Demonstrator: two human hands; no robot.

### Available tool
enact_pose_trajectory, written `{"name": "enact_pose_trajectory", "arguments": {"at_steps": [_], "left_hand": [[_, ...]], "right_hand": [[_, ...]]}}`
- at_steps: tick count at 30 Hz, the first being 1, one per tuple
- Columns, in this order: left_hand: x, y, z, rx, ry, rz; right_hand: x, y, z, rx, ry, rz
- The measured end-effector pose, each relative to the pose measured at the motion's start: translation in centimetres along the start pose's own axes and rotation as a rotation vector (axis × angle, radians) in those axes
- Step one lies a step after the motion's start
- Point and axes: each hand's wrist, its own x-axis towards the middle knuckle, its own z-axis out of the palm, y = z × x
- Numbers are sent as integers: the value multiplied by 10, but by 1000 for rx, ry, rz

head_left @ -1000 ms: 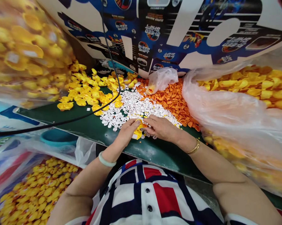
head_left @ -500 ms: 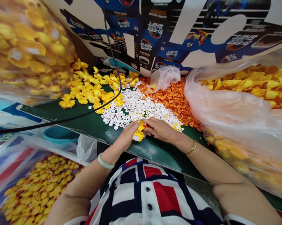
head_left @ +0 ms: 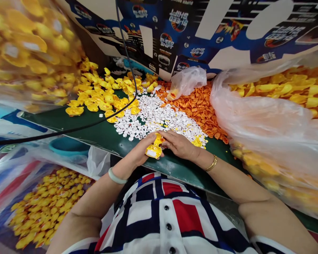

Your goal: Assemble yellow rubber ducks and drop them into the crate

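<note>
My left hand (head_left: 141,151) is closed on a yellow toy duck half-shell (head_left: 157,144), held just above the near edge of the green table. The shell's hollow side faces up, with a white patch in its lower part. At the shell's upper right, my right hand (head_left: 178,144) has its fingers bent and pressed against it, near a small orange spot. Whether those fingers also hold a small piece is hidden. Right behind both hands spreads a heap of small white pieces (head_left: 159,114) with dark dots, a few yellow bits (head_left: 200,140) among them.
Orange beak-like pieces (head_left: 201,111) lie behind right, yellow duck shells (head_left: 95,93) behind left. Clear bags of yellow parts stand left (head_left: 34,60) and right (head_left: 264,116). A black cable (head_left: 95,122) crosses the left side. Below left, a lined container holds small yellow ducks (head_left: 50,204).
The half-shell has turned so that more of its hollow side and white patch shows. Both hands stay together around it, with only small finger shifts. The view has moved slightly.
</note>
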Motion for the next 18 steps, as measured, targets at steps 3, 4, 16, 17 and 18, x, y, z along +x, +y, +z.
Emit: {"name": "enact_pose_trajectory", "arguments": {"at_steps": [3,4,16,17,18], "left_hand": [[-1,10,-8,-10,-17,66],[-1,15,-10,-28,1,109],[2,34,-12,-161,146,253],[2,34,-12,-173,160,258],[2,34,-12,-179,173,268]], "right_hand": [[9,1,-12,55,69,61],[11,3,-17,48,123,98],[7,-10,-12,-354,-281,214],[13,-12,-9,-364,-295,202],[18,-13,-6,-380,-314,193]]}}
